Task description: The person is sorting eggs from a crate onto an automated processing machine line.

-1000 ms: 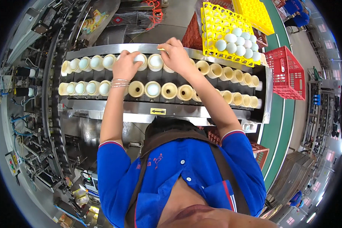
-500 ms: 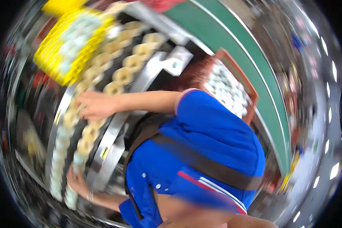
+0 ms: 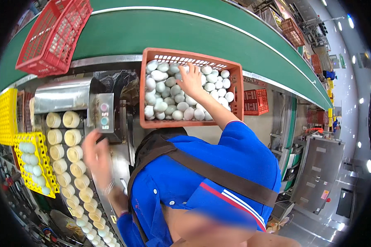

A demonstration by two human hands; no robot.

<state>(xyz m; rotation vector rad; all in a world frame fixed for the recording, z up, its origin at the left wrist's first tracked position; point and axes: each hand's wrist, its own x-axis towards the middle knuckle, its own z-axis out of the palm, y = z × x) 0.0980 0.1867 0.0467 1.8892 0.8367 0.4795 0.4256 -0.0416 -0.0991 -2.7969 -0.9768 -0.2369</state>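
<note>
Many pale eggs lie heaped in an orange-red crate, whose raised walls presumably stop them rolling out. The right hand is over them, fingers spread, no held egg visible; the left hand, fingers too blurred to judge, is near cream cups, apparently hollowed to seat eggs singly.

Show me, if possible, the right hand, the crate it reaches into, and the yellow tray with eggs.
Right hand [image 3: 191,85]: head view, back of the hand.
Crate [image 3: 173,123]: head view, lower rim.
Tray [image 3: 48,168]: head view, right edge.
</note>
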